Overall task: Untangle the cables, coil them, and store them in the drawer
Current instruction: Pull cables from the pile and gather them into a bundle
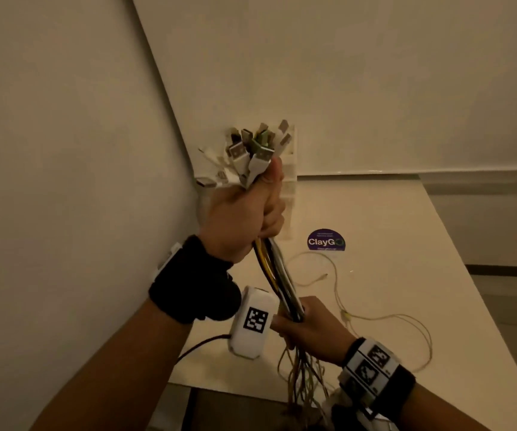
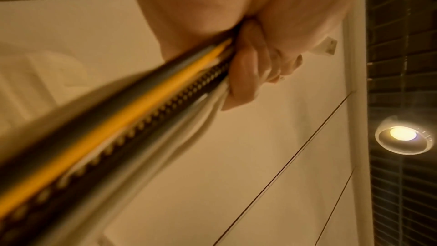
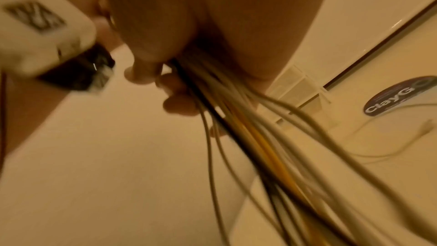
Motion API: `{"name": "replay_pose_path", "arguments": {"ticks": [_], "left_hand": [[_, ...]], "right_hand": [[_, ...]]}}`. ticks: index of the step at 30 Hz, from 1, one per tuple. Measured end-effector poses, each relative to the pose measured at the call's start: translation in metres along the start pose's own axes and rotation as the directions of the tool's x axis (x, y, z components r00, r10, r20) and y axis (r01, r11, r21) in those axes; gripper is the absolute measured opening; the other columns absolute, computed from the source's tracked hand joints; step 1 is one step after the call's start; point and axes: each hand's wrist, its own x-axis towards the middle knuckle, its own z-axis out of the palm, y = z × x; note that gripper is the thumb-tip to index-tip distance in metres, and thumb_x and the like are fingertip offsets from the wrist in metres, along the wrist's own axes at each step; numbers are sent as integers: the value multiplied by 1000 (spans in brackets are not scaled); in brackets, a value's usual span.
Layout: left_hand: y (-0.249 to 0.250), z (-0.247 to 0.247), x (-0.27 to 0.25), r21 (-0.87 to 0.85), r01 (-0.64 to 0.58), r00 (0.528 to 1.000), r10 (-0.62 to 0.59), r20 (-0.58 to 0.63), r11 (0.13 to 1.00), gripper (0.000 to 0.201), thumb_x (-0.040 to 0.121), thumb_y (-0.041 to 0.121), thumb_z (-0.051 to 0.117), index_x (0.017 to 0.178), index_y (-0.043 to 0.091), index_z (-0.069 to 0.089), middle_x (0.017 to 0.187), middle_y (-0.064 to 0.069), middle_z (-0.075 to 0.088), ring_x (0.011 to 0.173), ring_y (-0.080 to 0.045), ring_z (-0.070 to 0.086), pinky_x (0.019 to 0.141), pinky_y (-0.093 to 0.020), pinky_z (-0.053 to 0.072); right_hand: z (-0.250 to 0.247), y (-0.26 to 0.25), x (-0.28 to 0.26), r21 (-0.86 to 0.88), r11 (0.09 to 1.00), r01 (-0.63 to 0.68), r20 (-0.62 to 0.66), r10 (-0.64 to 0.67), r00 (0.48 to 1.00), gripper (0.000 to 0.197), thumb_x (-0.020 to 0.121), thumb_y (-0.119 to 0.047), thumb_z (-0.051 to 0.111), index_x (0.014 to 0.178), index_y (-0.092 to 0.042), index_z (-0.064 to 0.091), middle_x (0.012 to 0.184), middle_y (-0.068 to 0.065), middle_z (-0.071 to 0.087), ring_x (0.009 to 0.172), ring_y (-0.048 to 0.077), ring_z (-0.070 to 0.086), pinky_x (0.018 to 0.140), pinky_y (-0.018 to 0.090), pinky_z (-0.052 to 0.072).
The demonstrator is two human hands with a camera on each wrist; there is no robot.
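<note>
My left hand (image 1: 244, 209) grips a thick bundle of cables (image 1: 277, 275) just below their USB plugs (image 1: 258, 147), which fan out above the fist. The bundle holds white, yellow, grey and braided black cables (image 2: 132, 115). It runs taut down to my right hand (image 1: 307, 325), which grips it lower. Below that fist the loose ends (image 1: 300, 377) hang past the table edge. The right wrist view shows the strands (image 3: 248, 134) spreading out under the curled fingers (image 3: 179, 104). One thin pale cable (image 1: 385, 318) lies loose on the table (image 1: 391, 219).
A small white drawer unit (image 1: 288, 188) stands in the corner behind my left hand, mostly hidden. A round purple ClayGo sticker (image 1: 325, 241) is stuck on the tabletop. Walls close in at left and back. The table's right edge drops to the floor.
</note>
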Motion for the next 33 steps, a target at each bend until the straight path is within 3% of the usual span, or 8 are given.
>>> {"name": "replay_pose_path", "arguments": {"ticks": [7,12,16,21,27,30,32,33], "left_hand": [[25,-16,12,-20,-111,987,108,-123,994,32,91,43,46,71,19,41,47,8,24,34,-5,17,36,-16,16],[30,0,3,-15,-138,990,137,-24,990,31,90,41,45,70,17,39,46,7,23,32,-4,19,35,-15,17],[30,10,-4,-22,-156,988,155,-4,988,33,90,39,44,68,17,34,47,4,18,32,-5,19,36,-16,17],[15,14,-2,-27,-131,991,131,-2,991,36,90,40,43,66,16,31,48,2,15,32,-5,18,36,-16,15],[-6,7,3,-67,-89,995,86,-48,994,58,71,56,74,57,19,32,46,4,18,31,-3,21,35,-13,19],[-14,9,0,-57,-55,998,54,-27,997,54,62,53,82,51,21,40,43,6,19,30,-3,21,35,-15,18],[-20,11,1,-78,-31,999,29,-26,997,56,64,43,84,55,19,34,42,7,21,30,-4,20,35,-15,16],[-23,12,3,-86,-24,999,20,-42,996,57,67,35,83,58,19,29,43,7,20,30,-4,20,35,-16,15]], "right_hand": [[13,61,-12,97,961,-260,28,259,966,36,77,-40,67,54,-20,50,49,1,54,51,20,57,74,48,55],[10,91,-22,0,938,-346,122,343,931,45,75,-52,65,44,-21,53,54,-2,59,60,14,61,69,27,53],[9,118,-26,-70,884,-463,68,467,882,53,64,-67,65,49,-21,44,53,0,48,58,13,52,66,26,43],[12,143,-33,-81,810,-580,-8,582,813,56,76,-59,68,50,-20,37,50,-3,39,49,10,43,58,25,33],[4,140,-43,-155,796,-585,-45,586,809,48,82,-55,65,52,-25,44,53,-6,44,51,2,45,49,16,30],[-4,136,-46,-183,824,-536,71,555,829,36,77,-54,69,52,-32,54,59,-11,54,62,-1,53,62,15,40],[-14,136,-50,-211,844,-492,149,526,838,13,77,-54,68,80,-43,63,86,-17,64,88,0,60,87,20,47],[-22,138,-54,-247,848,-470,174,516,839,28,79,-54,66,104,-43,61,108,-15,63,105,2,58,99,24,44]]}}
